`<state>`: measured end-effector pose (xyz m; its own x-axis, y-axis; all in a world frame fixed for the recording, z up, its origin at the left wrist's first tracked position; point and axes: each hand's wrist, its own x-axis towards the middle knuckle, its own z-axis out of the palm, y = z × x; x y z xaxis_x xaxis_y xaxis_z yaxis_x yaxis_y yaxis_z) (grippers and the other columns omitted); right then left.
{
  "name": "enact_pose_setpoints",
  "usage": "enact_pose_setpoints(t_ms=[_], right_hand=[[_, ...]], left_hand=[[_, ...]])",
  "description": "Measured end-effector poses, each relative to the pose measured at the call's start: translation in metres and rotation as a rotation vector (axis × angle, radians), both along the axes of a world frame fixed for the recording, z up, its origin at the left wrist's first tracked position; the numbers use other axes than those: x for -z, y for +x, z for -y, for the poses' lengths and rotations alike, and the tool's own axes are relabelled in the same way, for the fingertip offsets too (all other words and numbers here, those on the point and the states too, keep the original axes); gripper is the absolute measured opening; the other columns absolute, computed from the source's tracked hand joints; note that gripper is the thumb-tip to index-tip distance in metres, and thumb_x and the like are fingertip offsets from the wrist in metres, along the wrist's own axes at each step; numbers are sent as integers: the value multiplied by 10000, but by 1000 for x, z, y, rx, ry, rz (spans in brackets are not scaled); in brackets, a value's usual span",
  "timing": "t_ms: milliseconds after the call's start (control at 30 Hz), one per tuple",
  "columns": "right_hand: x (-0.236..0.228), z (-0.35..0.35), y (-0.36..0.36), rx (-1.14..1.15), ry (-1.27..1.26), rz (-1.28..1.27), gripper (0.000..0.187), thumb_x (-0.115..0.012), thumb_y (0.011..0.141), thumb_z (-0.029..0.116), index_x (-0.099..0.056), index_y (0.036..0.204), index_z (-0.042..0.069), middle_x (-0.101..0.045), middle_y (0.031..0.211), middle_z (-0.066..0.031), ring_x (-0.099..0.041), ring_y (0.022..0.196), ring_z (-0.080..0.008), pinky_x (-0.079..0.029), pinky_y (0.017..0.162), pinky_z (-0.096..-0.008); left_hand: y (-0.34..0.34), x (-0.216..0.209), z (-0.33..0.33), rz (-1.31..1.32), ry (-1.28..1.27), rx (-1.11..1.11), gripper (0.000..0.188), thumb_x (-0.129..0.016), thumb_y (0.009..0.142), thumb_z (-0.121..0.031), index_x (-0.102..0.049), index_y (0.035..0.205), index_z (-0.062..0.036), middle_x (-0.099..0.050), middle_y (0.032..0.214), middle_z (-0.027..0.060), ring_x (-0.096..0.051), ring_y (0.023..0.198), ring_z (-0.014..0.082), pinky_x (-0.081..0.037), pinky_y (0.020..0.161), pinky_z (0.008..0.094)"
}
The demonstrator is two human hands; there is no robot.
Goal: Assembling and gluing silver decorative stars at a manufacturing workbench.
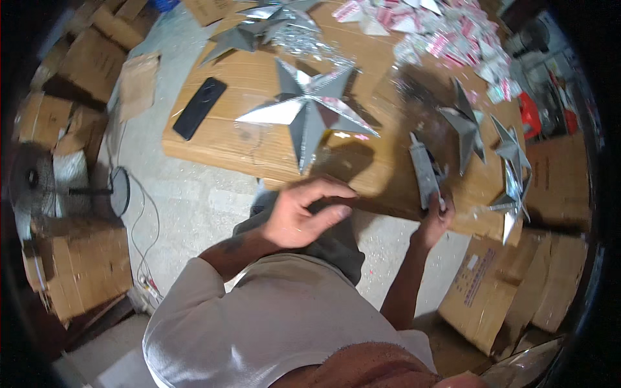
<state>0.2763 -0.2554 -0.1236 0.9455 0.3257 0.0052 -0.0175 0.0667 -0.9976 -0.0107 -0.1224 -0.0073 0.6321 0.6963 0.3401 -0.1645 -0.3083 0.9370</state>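
Observation:
My right hand (437,220) grips the lower end of a grey squeeze tube (424,169) at the table's front edge. The tube's narrow nozzle points away from me. My left hand (310,210) hovers in front of the table edge, its thumb and fingers curved and apart, with nothing seen between them. Just beyond it, a shiny silver folded star (308,103) rests on the table. To the right of the tube stands another silver star (463,123), seen partly edge-on. A further silver star (512,171) lies at the table's right edge.
A black phone (200,108) lies on the left of the brown table (223,145). More silver stars (272,22) sit at the back, beside a heap of pink-and-white paper pieces (446,39). Cardboard boxes (90,265) and a fan (35,181) with cables stand on the floor.

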Motion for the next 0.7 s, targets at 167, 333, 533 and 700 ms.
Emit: enact_pose_setpoints(t_ms=[167, 333, 533, 700], right_hand=[[16, 25, 18, 67, 89, 292, 257, -703, 1025, 116, -614, 1225, -19, -654, 1164, -107, -598, 1045, -179, -490, 967, -357], [-5, 38, 27, 21, 168, 224, 253, -687, 1044, 147, -606, 1216, -19, -671, 1098, -92, -615, 1000, -155, -525, 852, -313], [-36, 22, 9, 89, 54, 309, 175, -684, 1035, 133, -686, 1117, -22, -655, 976, -47, -576, 839, -121, -506, 714, -276], [-50, 32, 4, 93, -90, 398, 240, -719, 1023, 236, -675, 1130, 25, -686, 1045, -48, -619, 859, -126, -523, 677, -284]], left_hand=[[-67, -28, -115, 117, 198, -412, 192, -735, 984, -136, -701, 855, 2, -726, 881, 83, -704, 909, 167, -567, 804, 338], [-39, -54, -253, -414, 554, -393, 146, -763, 944, -200, -763, 981, -59, -758, 923, 79, -750, 906, 223, -569, 768, 376], [95, -7, -352, -930, 1228, -19, 266, -756, 896, -204, -764, 1158, -160, -777, 1108, 73, -721, 1085, 302, -576, 882, 428], [135, 32, -387, -716, 1332, -8, 173, -684, 830, -171, -768, 913, -45, -754, 869, 175, -734, 851, 376, -570, 786, 457]])
